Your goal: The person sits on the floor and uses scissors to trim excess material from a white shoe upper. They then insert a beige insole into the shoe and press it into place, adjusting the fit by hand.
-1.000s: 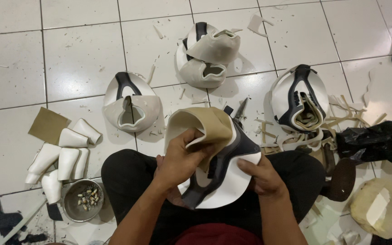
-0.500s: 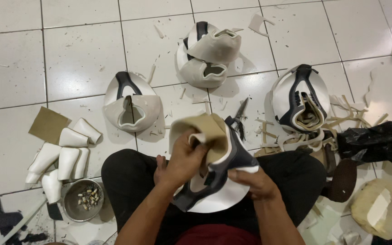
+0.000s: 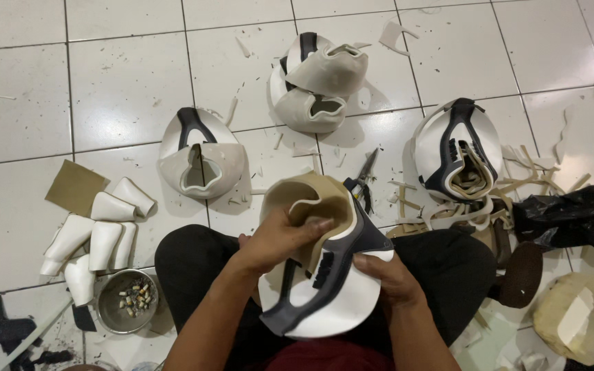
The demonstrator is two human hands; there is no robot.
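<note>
Since a moment ago my left hand (image 3: 280, 237) has slid further over the tan lining, and the shoe upper (image 3: 328, 275) has tipped a little in my lap. Left fingers (image 3: 311, 227) are curled shut, pressing the tan lining into the upper's opening; my right hand (image 3: 386, 278) clamps the white toe edge from the 4 o'clock side, thumb on top. This upper is white with a dark grey strap and a tan inner, floppy and unformed. Three similar uppers lie on the floor: one (image 3: 201, 154) at 10 o'clock, a stacked pair (image 3: 317, 82) at 12, one (image 3: 458, 154) at 2. I judge those finished and this one mid-way. Scissors (image 3: 362, 182) lie just beyond my knee.
</note>
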